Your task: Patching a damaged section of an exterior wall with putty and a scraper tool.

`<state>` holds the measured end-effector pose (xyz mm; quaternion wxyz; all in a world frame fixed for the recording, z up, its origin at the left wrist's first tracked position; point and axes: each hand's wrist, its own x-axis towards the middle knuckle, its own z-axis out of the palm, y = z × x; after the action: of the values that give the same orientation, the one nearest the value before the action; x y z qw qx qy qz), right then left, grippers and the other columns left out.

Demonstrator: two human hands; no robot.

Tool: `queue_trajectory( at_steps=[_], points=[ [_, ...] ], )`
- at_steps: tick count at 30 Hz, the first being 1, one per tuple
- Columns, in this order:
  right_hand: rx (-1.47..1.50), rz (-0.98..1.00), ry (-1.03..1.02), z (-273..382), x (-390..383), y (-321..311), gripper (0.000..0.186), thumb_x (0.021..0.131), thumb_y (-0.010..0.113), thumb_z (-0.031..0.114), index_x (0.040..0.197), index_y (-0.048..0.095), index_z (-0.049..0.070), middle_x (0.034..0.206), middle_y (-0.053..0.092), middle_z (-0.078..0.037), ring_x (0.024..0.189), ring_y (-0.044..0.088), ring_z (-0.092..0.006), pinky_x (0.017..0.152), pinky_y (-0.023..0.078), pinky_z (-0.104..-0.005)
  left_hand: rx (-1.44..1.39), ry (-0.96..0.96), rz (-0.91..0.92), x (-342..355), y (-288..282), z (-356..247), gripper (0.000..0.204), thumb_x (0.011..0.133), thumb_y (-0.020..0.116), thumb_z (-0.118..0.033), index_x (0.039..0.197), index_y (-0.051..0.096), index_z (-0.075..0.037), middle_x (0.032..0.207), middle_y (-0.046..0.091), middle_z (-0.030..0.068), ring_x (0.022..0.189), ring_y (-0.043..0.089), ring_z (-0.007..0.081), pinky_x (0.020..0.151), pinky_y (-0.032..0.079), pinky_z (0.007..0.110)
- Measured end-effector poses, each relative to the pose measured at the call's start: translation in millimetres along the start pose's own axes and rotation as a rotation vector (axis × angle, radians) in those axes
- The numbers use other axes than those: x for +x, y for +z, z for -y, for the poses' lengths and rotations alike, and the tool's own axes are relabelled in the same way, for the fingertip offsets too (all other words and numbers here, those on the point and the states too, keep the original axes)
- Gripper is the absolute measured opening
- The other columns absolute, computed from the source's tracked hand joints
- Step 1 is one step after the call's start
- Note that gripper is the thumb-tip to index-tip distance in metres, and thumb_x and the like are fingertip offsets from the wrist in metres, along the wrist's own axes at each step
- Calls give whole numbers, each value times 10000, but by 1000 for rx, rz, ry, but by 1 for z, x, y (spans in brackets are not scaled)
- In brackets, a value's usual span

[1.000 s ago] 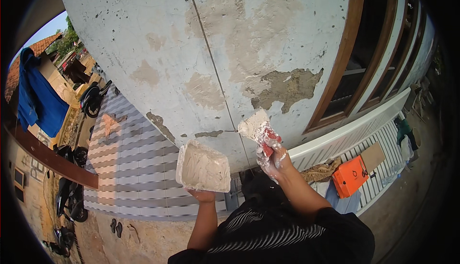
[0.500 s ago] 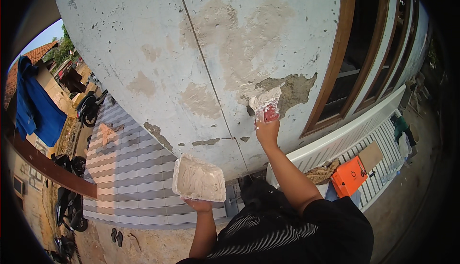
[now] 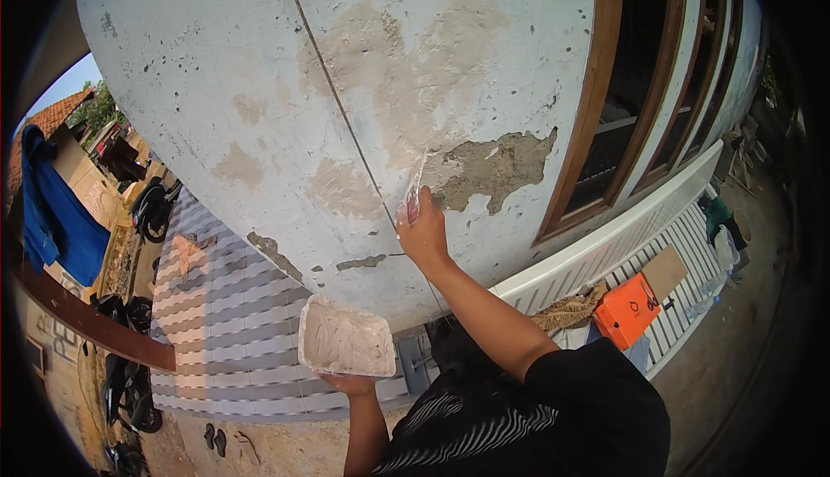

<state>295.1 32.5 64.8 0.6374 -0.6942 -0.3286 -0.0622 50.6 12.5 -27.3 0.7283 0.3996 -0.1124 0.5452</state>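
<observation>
My right hand grips a red-handled putty knife smeared with white filler. Its blade is seen nearly edge-on against the pale, blotched wall, at the left edge of a large flaked grey patch. Lower down, my left hand supports a white rectangular tray from underneath; pale paste coats its inside and rim. Beige patches of filler show on the wall above and left of the knife.
Wooden-framed windows stand at right above a white slatted bench holding an orange box and cardboard. At left are striped tiled floor, a brown beam, blue cloth, motorbikes and sandals.
My right hand has moved up to the wall, then leftward along it, and the knife has turned edge-on. The tray sits slightly lower and further left in view.
</observation>
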Motion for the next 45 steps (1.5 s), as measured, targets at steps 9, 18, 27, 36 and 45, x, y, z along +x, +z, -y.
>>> queue_trajectory(
  at_steps=[9,18,27,36,45],
  points=[
    [246,114,195,-50,-23,-49,141,826,576,35,939,518,-24,664,598,-119,564,588,-191,538,468,-331,100,-58,-164,-10,4,4,781,872,293,-686,1465,181,-190,1510,198,86,1362,243,359,1093,227,560],
    [-17,20,104,-13,8,-9,309,816,582,99,1017,416,-66,753,582,-297,705,598,-452,638,476,-475,113,-87,-311,-22,-1,3,803,852,320,-706,1464,180,-207,1510,198,80,1359,248,357,1089,233,560],
    [43,89,96,10,9,-13,268,811,575,60,1010,429,-43,762,597,-272,718,608,-437,635,478,-466,157,-92,-306,-20,7,5,806,857,307,-705,1465,173,-192,1508,199,88,1357,252,358,1087,237,563],
    [178,110,320,-32,-20,-58,75,845,568,46,864,575,-26,677,622,-76,618,586,-158,574,460,-321,151,-102,-287,-24,-8,9,790,869,284,-696,1465,171,-191,1508,198,90,1356,255,359,1086,240,561],
    [565,61,447,-31,30,-15,80,885,502,36,877,569,-5,798,612,-74,699,591,-176,623,451,-314,210,-81,-392,-21,5,7,812,853,310,-707,1467,170,-196,1511,192,81,1362,241,359,1088,235,558]
  ],
)
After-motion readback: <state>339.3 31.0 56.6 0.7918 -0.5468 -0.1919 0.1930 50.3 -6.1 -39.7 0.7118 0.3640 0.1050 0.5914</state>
